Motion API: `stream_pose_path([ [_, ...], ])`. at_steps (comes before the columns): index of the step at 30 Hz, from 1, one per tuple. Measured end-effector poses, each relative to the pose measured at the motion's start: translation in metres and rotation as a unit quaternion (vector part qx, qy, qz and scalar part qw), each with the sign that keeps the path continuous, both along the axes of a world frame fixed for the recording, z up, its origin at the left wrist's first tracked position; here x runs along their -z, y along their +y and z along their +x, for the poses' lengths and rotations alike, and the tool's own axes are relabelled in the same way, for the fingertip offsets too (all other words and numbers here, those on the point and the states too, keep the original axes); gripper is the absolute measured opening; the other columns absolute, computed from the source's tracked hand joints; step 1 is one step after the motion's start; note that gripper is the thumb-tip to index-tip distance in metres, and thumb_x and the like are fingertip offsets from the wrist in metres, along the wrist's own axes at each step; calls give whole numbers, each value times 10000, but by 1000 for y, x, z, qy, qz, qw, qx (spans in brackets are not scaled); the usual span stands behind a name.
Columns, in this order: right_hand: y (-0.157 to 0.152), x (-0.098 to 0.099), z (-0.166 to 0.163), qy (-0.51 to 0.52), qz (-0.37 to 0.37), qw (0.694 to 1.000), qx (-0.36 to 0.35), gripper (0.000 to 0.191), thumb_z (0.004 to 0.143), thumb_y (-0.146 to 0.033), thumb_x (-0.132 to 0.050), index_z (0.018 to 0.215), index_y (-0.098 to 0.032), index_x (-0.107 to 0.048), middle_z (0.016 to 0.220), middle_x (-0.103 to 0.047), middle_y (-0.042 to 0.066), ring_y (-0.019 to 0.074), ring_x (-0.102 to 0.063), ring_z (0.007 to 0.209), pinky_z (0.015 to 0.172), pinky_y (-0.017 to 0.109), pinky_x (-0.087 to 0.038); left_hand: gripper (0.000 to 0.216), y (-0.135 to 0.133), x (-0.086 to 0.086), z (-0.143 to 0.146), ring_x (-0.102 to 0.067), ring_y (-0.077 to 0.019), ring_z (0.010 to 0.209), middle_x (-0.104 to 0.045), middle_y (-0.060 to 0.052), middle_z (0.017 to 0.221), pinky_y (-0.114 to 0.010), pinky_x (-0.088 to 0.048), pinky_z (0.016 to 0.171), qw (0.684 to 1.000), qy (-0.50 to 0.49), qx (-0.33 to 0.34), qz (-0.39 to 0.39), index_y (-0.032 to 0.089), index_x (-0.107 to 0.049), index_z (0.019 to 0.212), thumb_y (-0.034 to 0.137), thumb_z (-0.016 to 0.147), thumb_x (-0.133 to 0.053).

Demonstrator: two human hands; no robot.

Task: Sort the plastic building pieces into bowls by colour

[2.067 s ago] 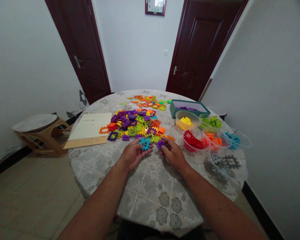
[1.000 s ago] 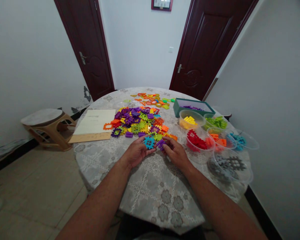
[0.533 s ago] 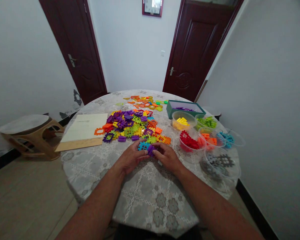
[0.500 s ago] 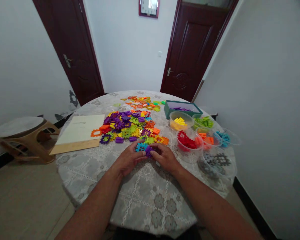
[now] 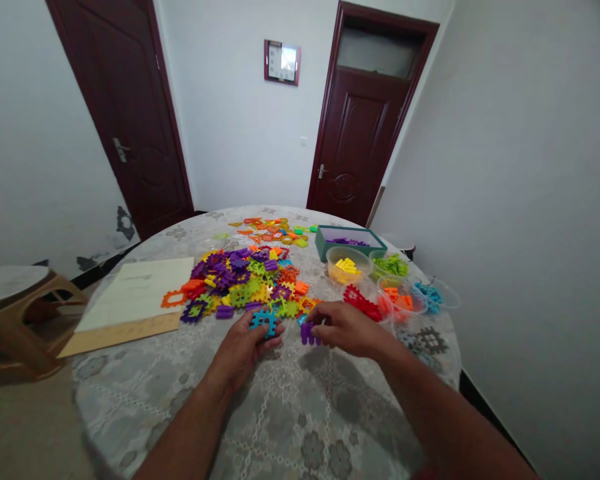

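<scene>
Six clear plastic bowls (image 5: 329, 261) at three o'clock on the round cloth-covered table (image 5: 300, 407) hold interlocking pieces sorted by colour: yellow, green, red, orange, blue, grey. A teal cardboard box (image 5: 321, 241) at one o'clock holds purple ones. The large mixed pile of plastic pieces (image 5: 245, 283) at the centre is unsorted, as is a smaller pile (image 5: 273, 230) at twelve.

At six o'clock the left hand (image 5: 243, 343) pinches a blue square lattice plastic piece (image 5: 264, 321). The right hand (image 5: 347, 328), just beside it, grips a small purple plastic connector (image 5: 307, 333). The two pieces are apart.

No writing is legible, and the framed wall item (image 5: 282, 62) is too small to read.
</scene>
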State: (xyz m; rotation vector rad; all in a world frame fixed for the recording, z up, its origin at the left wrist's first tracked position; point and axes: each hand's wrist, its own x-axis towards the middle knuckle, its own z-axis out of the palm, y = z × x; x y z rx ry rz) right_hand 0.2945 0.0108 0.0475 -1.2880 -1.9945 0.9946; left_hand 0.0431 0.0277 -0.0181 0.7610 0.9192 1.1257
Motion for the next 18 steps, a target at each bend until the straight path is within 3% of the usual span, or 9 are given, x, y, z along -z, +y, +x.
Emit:
stream_pose_path([
  [3, 36, -28, 24, -49, 36, 998, 16, 165, 826, -169, -710, 932, -234, -817, 758, -762, 10, 132, -636, 593, 520, 211, -453, 312, 0, 2, 1, -804, -258, 951, -773, -149, 1121, -366, -685, 759, 1000, 18, 4, -5, 174, -618, 1153, 163, 870, -749],
  [6, 97, -52, 50, -70, 70, 986, 134, 179, 809, -146, -707, 947, -189, -812, 709, -749, 22, 131, -624, 546, 521, 222, -473, 224, 0, 2, 2, -806, -250, 914, -777, -141, 1098, -365, -684, 720, 999, 27, 16, -15, 181, -608, 1110, 199, 908, -703],
  [8, 135, -66, 67, -77, 141, 954, 255, 279, 818, -135, -688, 1075, -150, -797, 891, -796, 70, 142, -679, 644, 613, 242, -537, 194, 0, 2, 2, -806, -250, 906, -780, -136, 1066, -363, -681, 716, 999, 20, 22, -20, 180, -610, 1096, 197, 913, -673],
  [11, 164, -79, 87, -78, 190, 922, 328, 486, 841, -134, -647, 1323, -115, -708, 1263, -748, 159, 168, -718, 842, 771, 295, -578, 235, 1, 0, 2, -802, -244, 918, -780, -138, 1041, -356, -676, 748, 999, -2, 27, -22, 159, -626, 1082, 114, 852, -631],
  [14, 157, -74, 85, -87, 186, 924, 321, 447, 850, -146, -623, 1282, -121, -735, 1183, -773, 140, 180, -717, 849, 787, 302, -570, 413, -1, -3, 2, -799, -238, 960, -781, -145, 1060, -355, -665, 831, 999, -24, 31, -14, 139, -631, 1160, 32, 762, -600],
  [18, 110, -46, 45, -102, 125, 973, 164, 268, 905, -227, -624, 1104, -178, -797, 855, -786, 52, 164, -686, 671, 647, 267, -524, 779, -6, -7, 3, -797, -246, 1001, -786, -145, 1090, -355, -650, 864, 996, -45, 75, 16, 174, -512, 1484, 4, 730, -600],
])
